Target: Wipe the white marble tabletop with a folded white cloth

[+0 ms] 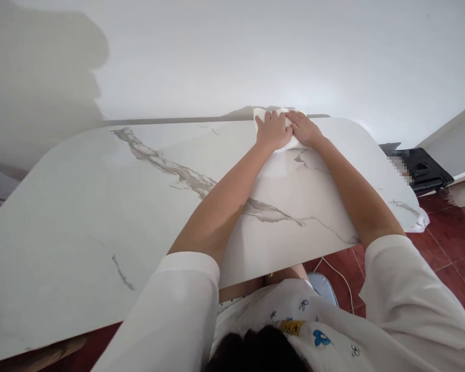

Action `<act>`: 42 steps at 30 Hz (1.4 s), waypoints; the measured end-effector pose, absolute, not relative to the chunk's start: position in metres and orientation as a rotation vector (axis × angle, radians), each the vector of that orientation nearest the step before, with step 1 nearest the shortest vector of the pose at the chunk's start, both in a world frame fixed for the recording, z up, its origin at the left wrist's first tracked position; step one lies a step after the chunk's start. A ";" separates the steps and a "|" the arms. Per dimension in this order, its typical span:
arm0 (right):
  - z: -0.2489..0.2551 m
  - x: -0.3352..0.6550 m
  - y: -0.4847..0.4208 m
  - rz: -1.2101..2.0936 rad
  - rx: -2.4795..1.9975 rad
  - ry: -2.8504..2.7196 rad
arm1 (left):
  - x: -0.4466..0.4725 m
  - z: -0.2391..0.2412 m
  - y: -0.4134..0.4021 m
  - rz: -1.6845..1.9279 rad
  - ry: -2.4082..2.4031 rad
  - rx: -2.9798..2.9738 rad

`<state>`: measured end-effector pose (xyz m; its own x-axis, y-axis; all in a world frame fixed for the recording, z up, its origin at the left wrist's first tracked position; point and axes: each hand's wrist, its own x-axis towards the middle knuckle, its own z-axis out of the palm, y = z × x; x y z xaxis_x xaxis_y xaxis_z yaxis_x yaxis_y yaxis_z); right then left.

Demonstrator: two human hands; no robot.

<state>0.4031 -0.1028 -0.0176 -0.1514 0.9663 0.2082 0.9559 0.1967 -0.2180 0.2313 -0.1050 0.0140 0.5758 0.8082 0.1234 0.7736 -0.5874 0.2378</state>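
Both my arms reach across a white marble-patterned table (pixel 101 206) to its far edge by the wall. My left hand (pixel 272 130) and my right hand (pixel 304 127) lie side by side, palms down, fingers stretched flat on a white cloth (pixel 261 112). The cloth sits at the table's far edge and is mostly covered by my hands; only its far left corner and a bit of its near edge show.
A white wall (pixel 236 57) runs right behind the table. A black object (pixel 424 169) lies on the red tiled floor (pixel 453 243) at right, beside a white cable (pixel 343 276). A crumpled white sheet (pixel 421 223) hangs at the table's right corner.
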 end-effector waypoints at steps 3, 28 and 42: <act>-0.016 0.406 -0.103 0.086 -1.778 -2.175 | 0.235 0.015 -0.108 0.327 1.358 2.626; -0.015 0.425 -0.159 0.120 -1.738 -2.176 | 0.247 0.015 -0.171 0.480 1.394 2.583; -0.011 0.403 -0.223 0.175 -1.738 -2.177 | 0.231 0.017 -0.232 0.458 1.436 2.590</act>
